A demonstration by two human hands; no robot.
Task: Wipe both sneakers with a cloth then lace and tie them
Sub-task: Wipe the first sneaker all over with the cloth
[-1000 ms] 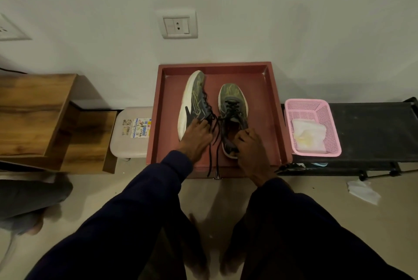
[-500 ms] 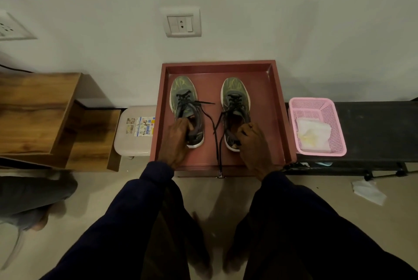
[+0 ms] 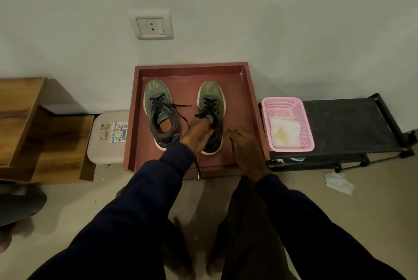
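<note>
Two dark green sneakers stand upright, toes to the wall, in a red tray (image 3: 246, 89). The left sneaker (image 3: 159, 110) stands alone, its black laces loose across the tray. My left hand (image 3: 198, 133) lies over the heel opening of the right sneaker (image 3: 211, 96) and pinches one of its laces. My right hand (image 3: 243, 144) is beside that sneaker's right side, fingers closed on what looks like a lace end. A loose lace (image 3: 198, 166) trails over the tray's front edge. The white cloth (image 3: 285, 131) lies in a pink basket (image 3: 291, 104).
The basket sits on a black rack (image 3: 352, 125) right of the tray. A beige stool (image 3: 105, 141) and wooden furniture (image 3: 40, 130) are on the left. A crumpled tissue (image 3: 338, 181) lies on the floor. A wall socket (image 3: 151, 27) is above the tray.
The left sneaker went from lying on its side to standing upright. My left hand has left it and crossed to the right sneaker. My right hand slid off that sneaker's heel to its right side.
</note>
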